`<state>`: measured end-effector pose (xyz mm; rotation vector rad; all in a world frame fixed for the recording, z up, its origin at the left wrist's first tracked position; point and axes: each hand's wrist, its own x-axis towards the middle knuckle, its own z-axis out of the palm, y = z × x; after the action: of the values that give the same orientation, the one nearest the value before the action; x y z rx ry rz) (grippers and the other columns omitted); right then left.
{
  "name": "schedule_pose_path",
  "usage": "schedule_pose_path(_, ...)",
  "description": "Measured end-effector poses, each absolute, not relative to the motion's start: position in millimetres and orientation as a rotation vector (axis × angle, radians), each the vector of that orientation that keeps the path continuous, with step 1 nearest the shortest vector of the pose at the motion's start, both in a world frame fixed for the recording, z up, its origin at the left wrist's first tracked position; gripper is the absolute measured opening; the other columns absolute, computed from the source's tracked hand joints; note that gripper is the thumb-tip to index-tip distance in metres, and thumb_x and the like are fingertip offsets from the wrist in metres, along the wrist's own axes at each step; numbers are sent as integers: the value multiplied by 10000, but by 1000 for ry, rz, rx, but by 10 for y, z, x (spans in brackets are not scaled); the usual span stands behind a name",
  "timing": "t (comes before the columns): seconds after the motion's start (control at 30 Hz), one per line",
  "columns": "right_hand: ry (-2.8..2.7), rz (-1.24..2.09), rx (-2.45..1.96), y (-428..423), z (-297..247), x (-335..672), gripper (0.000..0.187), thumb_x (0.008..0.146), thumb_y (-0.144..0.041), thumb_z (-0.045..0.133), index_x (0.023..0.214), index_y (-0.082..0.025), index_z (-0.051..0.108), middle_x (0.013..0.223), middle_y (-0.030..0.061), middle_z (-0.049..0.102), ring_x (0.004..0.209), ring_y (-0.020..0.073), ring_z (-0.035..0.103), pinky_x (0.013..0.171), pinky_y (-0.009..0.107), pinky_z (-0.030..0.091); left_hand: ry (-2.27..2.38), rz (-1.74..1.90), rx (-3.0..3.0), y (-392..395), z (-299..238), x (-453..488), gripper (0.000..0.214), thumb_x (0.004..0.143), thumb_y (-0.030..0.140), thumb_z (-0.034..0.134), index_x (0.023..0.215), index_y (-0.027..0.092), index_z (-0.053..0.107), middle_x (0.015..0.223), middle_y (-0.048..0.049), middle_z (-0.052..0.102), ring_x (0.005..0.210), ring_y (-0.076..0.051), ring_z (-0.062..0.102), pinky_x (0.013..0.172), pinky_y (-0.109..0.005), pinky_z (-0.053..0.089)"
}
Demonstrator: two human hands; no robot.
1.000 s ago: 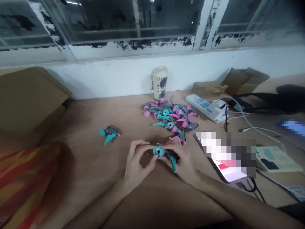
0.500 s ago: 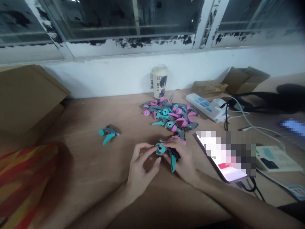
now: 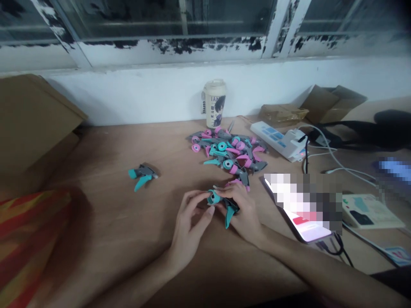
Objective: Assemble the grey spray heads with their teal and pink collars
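A grey trigger sprayer head with a teal trigger (image 3: 230, 217) is in my right hand (image 3: 245, 211), whose fingers wrap its body. With thumb and forefinger, my left hand (image 3: 189, 224) pinches the teal collar (image 3: 213, 197) at the sprayer's left end. The collar's round opening faces toward me. Part of the grey body is hidden by my right fingers. To the left, a single teal-and-grey sprayer head (image 3: 143, 174) lies on the table. Beyond my hands is a pile of sprayer heads (image 3: 229, 149) with pink or teal parts.
A paper cup (image 3: 215, 102) stands behind the pile, by the wall. On the right are a power strip (image 3: 272, 137), a lit phone (image 3: 302, 214), cables and small cardboard boxes (image 3: 282, 113). A large cardboard box (image 3: 35, 124) and red-yellow cloth (image 3: 28, 244) occupy the left.
My left thumb has come up against the teal collar, where it was apart from it before. My right hand keeps its hold. The whole view has shifted slightly.
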<state>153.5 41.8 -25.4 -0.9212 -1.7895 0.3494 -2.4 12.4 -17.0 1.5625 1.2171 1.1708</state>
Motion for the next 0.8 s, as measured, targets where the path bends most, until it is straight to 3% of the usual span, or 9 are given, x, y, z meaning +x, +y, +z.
schedule_pose_path(0.4,-1834,370,-952,459,-265,1541,232,752,-99,645,914,-253,581,932,13,671,853,198,596,813,415,424,1119,1238,1211,165,-179,3,155,861,304,530,975,216,586,989,-34,534,907,-159,541,643,-223,537)
schedule_pose_path(0.8,-1883,235,-894,473,-260,1590,284,784,-100,605,1008,-275,589,985,15,690,915,211,615,864,451,407,1277,1156,1543,78,-209,-1,298,864,287,531,1152,279,603,1124,-53,466,943,-178,558,782,-309,539)
